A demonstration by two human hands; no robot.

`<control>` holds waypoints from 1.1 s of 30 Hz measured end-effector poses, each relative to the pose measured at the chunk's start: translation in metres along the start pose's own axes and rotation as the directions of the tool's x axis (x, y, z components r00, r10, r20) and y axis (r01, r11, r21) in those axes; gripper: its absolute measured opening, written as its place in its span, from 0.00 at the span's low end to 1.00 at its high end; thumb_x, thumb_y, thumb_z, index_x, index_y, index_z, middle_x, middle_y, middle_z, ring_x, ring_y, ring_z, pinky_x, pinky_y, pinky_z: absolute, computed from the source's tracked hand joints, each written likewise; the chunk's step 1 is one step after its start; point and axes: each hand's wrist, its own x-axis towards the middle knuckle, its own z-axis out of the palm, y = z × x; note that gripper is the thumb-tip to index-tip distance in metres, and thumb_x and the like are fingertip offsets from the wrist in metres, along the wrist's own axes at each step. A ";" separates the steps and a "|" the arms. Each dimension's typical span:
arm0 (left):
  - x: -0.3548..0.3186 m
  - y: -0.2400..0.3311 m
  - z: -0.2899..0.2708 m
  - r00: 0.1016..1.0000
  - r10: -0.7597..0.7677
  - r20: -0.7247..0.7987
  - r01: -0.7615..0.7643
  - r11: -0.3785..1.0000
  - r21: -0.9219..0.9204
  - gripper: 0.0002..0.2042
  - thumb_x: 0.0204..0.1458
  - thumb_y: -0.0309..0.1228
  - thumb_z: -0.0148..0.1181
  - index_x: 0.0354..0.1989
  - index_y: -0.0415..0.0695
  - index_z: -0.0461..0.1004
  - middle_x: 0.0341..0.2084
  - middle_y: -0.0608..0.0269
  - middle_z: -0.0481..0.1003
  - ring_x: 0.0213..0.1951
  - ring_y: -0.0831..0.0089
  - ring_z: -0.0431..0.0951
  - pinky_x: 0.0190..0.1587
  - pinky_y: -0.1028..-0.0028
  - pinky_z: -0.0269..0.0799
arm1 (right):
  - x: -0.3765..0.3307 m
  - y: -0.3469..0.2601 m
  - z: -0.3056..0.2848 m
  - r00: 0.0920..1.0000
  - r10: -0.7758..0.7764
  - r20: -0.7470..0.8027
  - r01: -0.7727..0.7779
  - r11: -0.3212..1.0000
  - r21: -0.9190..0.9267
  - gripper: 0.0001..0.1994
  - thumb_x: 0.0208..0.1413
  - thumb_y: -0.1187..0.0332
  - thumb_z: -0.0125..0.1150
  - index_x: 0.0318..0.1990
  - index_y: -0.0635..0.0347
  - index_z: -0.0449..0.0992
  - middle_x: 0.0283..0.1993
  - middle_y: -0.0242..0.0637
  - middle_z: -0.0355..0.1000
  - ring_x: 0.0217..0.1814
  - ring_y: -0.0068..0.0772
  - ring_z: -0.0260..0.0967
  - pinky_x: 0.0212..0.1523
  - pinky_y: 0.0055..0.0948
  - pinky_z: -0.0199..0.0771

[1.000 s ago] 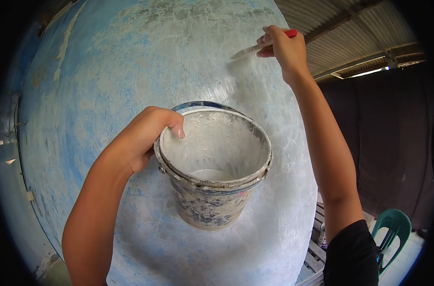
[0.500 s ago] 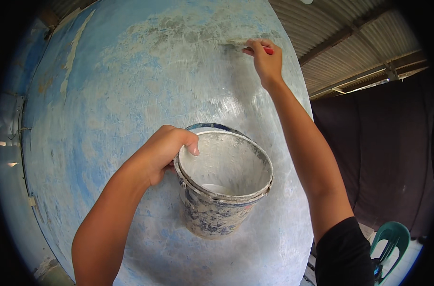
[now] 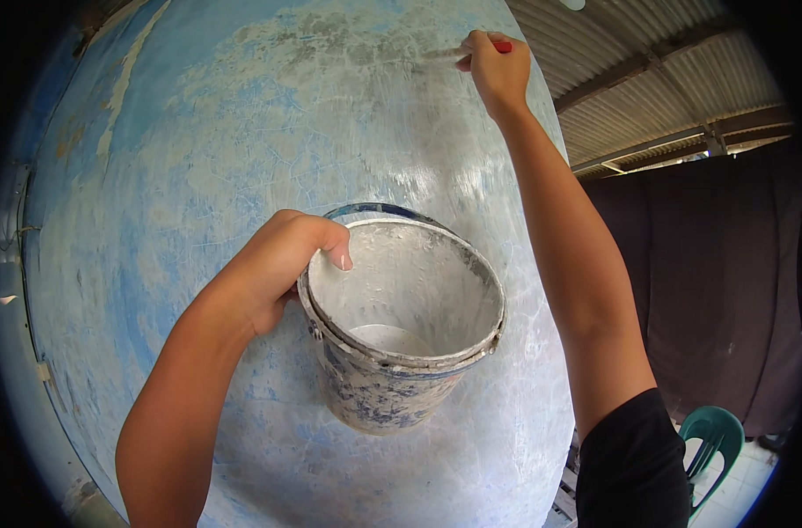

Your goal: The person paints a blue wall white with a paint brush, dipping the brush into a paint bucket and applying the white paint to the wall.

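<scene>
My left hand [image 3: 301,251] is closed over the left rim of a paint-smeared bucket [image 3: 388,387], its thumb inside. A little whitish paint [image 3: 390,338] lies at the bottom of the bucket, which tilts slightly toward me. High up on the right, my right hand [image 3: 499,70] grips a paintbrush by its red handle [image 3: 504,47]. The brush head points left and meets the wall [image 3: 269,176] near a grey, weathered patch; its bristles are hard to make out. Patchy blue and whitish paint covers the wall, with a wet shine below the brush.
A dark curtain [image 3: 709,290] hangs right of the wall, under a corrugated roof [image 3: 629,79] with beams. A green plastic chair [image 3: 716,440] stands at the lower right. A long peeling strip [image 3: 128,79] marks the wall's upper left.
My right hand and the brush have moved up in the picture, slightly to the right. The bucket in my left hand sits a little higher and further left, showing more of the paint inside.
</scene>
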 end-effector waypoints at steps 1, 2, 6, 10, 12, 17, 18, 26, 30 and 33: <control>0.000 0.003 0.002 1.000 0.006 0.014 -0.006 1.000 0.013 0.11 0.33 0.28 0.59 0.26 0.35 0.77 0.29 0.50 0.78 0.29 0.62 0.78 0.35 0.66 0.77 | 0.006 0.008 0.004 1.000 -0.010 -0.027 0.013 0.996 0.085 0.13 0.52 0.68 0.60 0.24 0.72 0.79 0.23 0.42 0.77 0.25 0.32 0.78 0.32 0.30 0.78; 0.000 0.002 0.003 1.000 0.007 0.017 -0.008 1.000 0.016 0.11 0.33 0.28 0.59 0.26 0.35 0.77 0.29 0.50 0.78 0.29 0.62 0.78 0.35 0.66 0.77 | 0.006 0.019 0.006 0.998 -0.015 -0.056 0.025 0.985 0.172 0.14 0.51 0.67 0.61 0.21 0.71 0.78 0.22 0.41 0.76 0.25 0.30 0.78 0.32 0.30 0.78; 0.002 -0.008 -0.004 1.000 0.022 0.009 -0.022 1.000 0.018 0.11 0.33 0.28 0.59 0.26 0.35 0.77 0.29 0.51 0.78 0.29 0.62 0.79 0.35 0.66 0.77 | -0.048 0.039 0.009 0.998 -0.054 -0.025 0.054 0.998 -0.018 0.15 0.51 0.65 0.61 0.22 0.72 0.79 0.21 0.45 0.76 0.25 0.34 0.77 0.31 0.34 0.75; 0.001 -0.023 -0.012 1.000 0.013 0.007 -0.013 0.999 -0.039 0.11 0.34 0.28 0.59 0.27 0.34 0.77 0.29 0.51 0.78 0.28 0.62 0.79 0.34 0.66 0.77 | -0.077 -0.005 -0.010 0.998 0.046 -0.049 -0.058 0.955 -0.291 0.17 0.51 0.63 0.61 0.22 0.74 0.79 0.20 0.47 0.76 0.24 0.38 0.77 0.31 0.36 0.76; -0.001 -0.026 -0.011 1.000 0.020 0.003 -0.019 0.999 -0.037 0.11 0.34 0.28 0.59 0.27 0.34 0.78 0.29 0.50 0.78 0.28 0.62 0.79 0.34 0.66 0.77 | -0.067 -0.039 -0.023 0.978 0.203 -0.054 -0.210 0.958 -0.194 0.15 0.53 0.66 0.60 0.26 0.74 0.79 0.22 0.46 0.75 0.15 0.33 0.70 0.16 0.32 0.67; -0.006 -0.021 -0.005 1.000 0.027 0.012 -0.027 1.000 -0.003 0.12 0.34 0.28 0.59 0.28 0.33 0.78 0.29 0.50 0.78 0.29 0.61 0.79 0.34 0.65 0.77 | -0.027 -0.025 -0.023 0.992 0.054 -0.117 -0.045 0.996 0.078 0.14 0.54 0.67 0.60 0.25 0.72 0.79 0.23 0.43 0.76 0.22 0.33 0.75 0.27 0.31 0.73; -0.007 -0.018 -0.003 1.000 0.030 0.008 -0.030 1.000 0.003 0.12 0.34 0.28 0.59 0.28 0.33 0.78 0.29 0.50 0.78 0.29 0.61 0.79 0.34 0.65 0.77 | -0.023 -0.010 -0.026 0.991 0.052 -0.121 -0.043 0.996 0.072 0.14 0.54 0.67 0.60 0.25 0.72 0.79 0.23 0.43 0.76 0.22 0.33 0.75 0.27 0.31 0.73; -0.015 -0.024 -0.007 1.000 0.023 -0.006 -0.023 0.999 -0.045 0.08 0.35 0.31 0.60 0.23 0.40 0.77 0.26 0.55 0.76 0.31 0.65 0.74 0.38 0.68 0.67 | -0.131 -0.018 -0.062 0.994 0.104 -0.026 -0.106 0.936 -0.335 0.16 0.51 0.64 0.61 0.25 0.74 0.78 0.17 0.50 0.71 0.21 0.36 0.72 0.30 0.39 0.71; -0.012 -0.022 -0.013 1.000 0.017 -0.016 -0.018 0.999 -0.035 0.08 0.36 0.31 0.61 0.23 0.40 0.77 0.26 0.56 0.76 0.29 0.66 0.74 0.35 0.68 0.66 | -0.122 -0.057 -0.056 0.943 0.328 -0.048 -0.332 0.929 -0.164 0.17 0.53 0.64 0.60 0.21 0.71 0.79 0.18 0.41 0.73 0.18 0.31 0.71 0.24 0.32 0.71; -0.012 -0.015 -0.013 0.999 0.015 -0.032 -0.015 1.000 0.004 0.07 0.36 0.31 0.61 0.23 0.41 0.76 0.24 0.58 0.75 0.27 0.67 0.73 0.33 0.68 0.65 | -0.084 -0.050 -0.022 0.989 0.151 0.005 -0.150 0.980 0.128 0.17 0.56 0.64 0.63 0.24 0.73 0.79 0.20 0.41 0.75 0.19 0.31 0.73 0.24 0.29 0.73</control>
